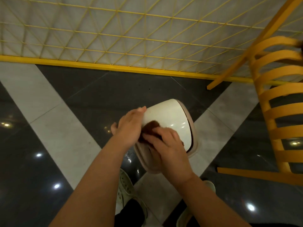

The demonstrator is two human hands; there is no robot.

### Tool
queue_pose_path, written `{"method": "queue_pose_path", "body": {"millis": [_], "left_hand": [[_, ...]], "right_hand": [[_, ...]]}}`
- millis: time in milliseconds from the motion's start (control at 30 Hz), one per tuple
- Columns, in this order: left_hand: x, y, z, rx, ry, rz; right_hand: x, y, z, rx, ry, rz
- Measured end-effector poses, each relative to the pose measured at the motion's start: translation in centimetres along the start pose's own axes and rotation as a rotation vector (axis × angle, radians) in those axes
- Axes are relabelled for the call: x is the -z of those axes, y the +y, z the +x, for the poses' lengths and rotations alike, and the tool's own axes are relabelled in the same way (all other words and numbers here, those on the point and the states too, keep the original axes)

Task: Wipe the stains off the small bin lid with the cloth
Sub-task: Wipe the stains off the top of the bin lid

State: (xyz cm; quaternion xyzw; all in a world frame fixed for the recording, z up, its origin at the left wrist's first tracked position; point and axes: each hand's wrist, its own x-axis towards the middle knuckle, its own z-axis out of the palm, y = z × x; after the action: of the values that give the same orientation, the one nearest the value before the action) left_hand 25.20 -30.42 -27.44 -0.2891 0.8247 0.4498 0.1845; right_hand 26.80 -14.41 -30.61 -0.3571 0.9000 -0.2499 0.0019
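**Bin lid held above the floor and rubbed with a brown cloth**

The small bin lid, cream with a pinkish rim, is held tilted in the air above the dark and pale tiled floor. A brown cloth is pressed against its near-left face. The cloth is gripped by the right hand, fingers curled closed over it. The lid's left edge is steadied by the left hand, fingers nearly straight and laid flat along it. A yellow slatted chair is seen at the right, a yellow mesh fence beyond.
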Motion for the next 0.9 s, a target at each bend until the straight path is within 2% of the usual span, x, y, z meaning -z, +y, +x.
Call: {"method": "queue_pose_path", "body": {"millis": [33, 100, 233, 300, 433, 500, 567, 667, 733, 833, 900], "left_hand": [[-0.2, 0.0, 0.2, -0.028, 0.017, 0.154], [-0.5, -0.1, 0.2, -0.073, 0.053, 0.293], [-1.2, -0.5, 0.3, -0.088, 0.107, 0.281], [-1.3, -0.5, 0.4, -0.094, 0.113, 0.294], [-1.3, -0.7, 0.5, -0.08, 0.111, 0.308], [-1.5, -0.7, 0.5, -0.075, 0.113, 0.313], [-1.6, -0.7, 0.5, -0.073, 0.124, 0.306], [-1.4, -0.7, 0.6, -0.067, 0.123, 0.311], [-1.4, -0.6, 0.5, -0.067, 0.103, 0.332], [-1.2, -0.1, 0.1, -0.085, 0.141, 0.366], [-1.1, 0.9, -1.1, -0.118, 0.207, 0.328]], "right_hand": [[-0.2, 0.1, -1.0, 0.038, 0.019, 0.016], [-0.8, 0.5, -2.6, 0.084, 0.075, 0.037], [-0.6, 2.5, -4.5, 0.102, -0.004, 0.042], [0.7, 3.8, -4.8, -0.052, -0.013, 0.086], [3.4, 4.9, -2.3, -0.322, 0.254, 0.071], [3.0, 4.1, -0.4, -0.405, 0.277, 0.119], [1.6, 2.3, 0.3, -0.378, 0.247, 0.124], [-0.5, 0.4, -2.0, -0.189, 0.138, 0.182], [-1.1, 0.7, -4.4, -0.169, 0.06, 0.233], [-0.5, 2.2, -6.7, -0.364, 0.026, 0.272], [1.2, 2.1, -6.9, -0.572, 0.102, 0.35]]}}
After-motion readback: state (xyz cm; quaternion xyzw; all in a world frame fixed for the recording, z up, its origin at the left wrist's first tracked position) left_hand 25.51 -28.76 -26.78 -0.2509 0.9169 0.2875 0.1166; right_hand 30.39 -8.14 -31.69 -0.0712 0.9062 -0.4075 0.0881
